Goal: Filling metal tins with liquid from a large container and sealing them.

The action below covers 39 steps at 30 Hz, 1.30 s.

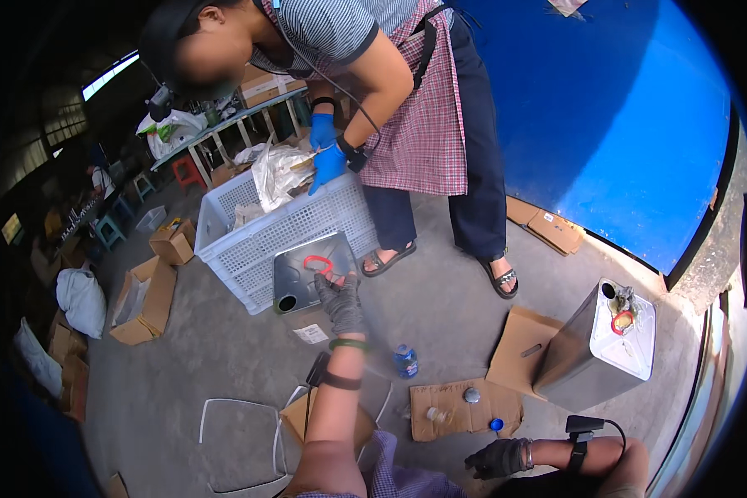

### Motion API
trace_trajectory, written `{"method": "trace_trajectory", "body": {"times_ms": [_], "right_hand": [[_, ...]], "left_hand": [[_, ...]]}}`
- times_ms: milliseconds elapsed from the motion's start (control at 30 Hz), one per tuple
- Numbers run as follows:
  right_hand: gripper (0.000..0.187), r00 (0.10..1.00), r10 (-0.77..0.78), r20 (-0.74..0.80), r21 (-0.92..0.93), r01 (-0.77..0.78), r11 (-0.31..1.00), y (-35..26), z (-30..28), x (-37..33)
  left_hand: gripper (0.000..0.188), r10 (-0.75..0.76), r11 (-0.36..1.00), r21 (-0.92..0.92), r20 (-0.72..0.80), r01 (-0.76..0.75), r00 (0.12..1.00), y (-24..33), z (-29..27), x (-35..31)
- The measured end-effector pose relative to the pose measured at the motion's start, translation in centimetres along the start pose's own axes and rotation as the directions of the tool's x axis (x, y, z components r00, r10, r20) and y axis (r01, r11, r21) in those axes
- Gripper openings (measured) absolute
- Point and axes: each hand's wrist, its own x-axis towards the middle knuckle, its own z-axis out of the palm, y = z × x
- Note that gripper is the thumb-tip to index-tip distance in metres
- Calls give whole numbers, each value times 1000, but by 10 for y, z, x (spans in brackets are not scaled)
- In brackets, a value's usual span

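My left hand (341,300), in a grey glove, reaches forward and grips the red handle (317,264) on top of a square metal can (307,270). That can leans against a white plastic crate (261,236). My right hand (498,458), also in a grey glove, rests low near my knee with its fingers curled and nothing in it. A second metal can (596,344) with a red cap stands at the right on cardboard.
A person in a checked apron and blue gloves (327,162) bends over the crate, handling a plastic bag (278,173). A small bottle (405,361), flat cardboard (465,407) with caps, open cartons (145,299) and white frames (241,440) lie on the concrete floor. A blue wall (606,124) stands behind.
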Motion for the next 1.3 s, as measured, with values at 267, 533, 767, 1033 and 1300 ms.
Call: {"method": "trace_trajectory", "body": {"times_ms": [267, 533, 767, 1033, 1300], "right_hand": [[42, 984, 135, -118, 59, -129, 990, -6, -20, -8], [36, 923, 285, -260, 230, -227, 946, 10, -29, -8], [36, 891, 224, -396, 100, -201, 975, -20, -45, -41], [38, 907, 246, -342, 37, -249, 968, -30, -59, -53], [34, 900, 201, -386, -3, -220, 976, -34, -61, -62]], "left_hand": [[79, 34, 990, 136, 38, -39, 999, -3, 11, -9], [68, 10, 989, 143, 219, -42, 976, 12, 26, -36], [62, -27, 982, 183, 369, -45, 929, 27, 46, -83], [58, -15, 997, 71, 472, -21, 882, 34, 59, -118], [57, 57, 937, 252, 577, -244, 815, 44, 68, -143]]}}
